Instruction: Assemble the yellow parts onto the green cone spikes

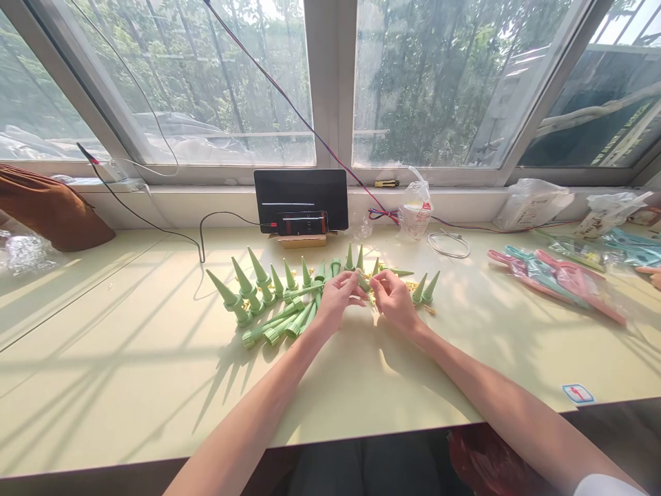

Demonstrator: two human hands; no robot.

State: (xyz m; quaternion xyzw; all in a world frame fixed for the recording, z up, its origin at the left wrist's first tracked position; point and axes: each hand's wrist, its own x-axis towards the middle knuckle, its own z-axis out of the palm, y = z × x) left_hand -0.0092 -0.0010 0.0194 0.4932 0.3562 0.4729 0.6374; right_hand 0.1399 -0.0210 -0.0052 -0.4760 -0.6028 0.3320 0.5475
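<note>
Between the thumb and fingers of my left hand (339, 295) is a green plastic spike (363, 282), partly hidden by the fingers. Close beside it my right hand (393, 297) is closed in a pinch at the spike's right side; what its fingertips hold is too small to make out. Several green cone-tipped spikes (242, 277) stand upright to the left, and a pair of cones (427, 287) stands right of my hands. Long green spikes (281, 325) lie in a pile by my left wrist. Small yellow pieces (372, 300) are scattered under and behind my hands.
At the back, a phone (302, 223) leans against a dark tablet (301, 189) on a cardboard piece. A bagged cup (414, 212) and a coiled white cable (448, 244) are behind right. Pink and teal plastic items (558, 275) lie right; a brown bag (49, 207) is left.
</note>
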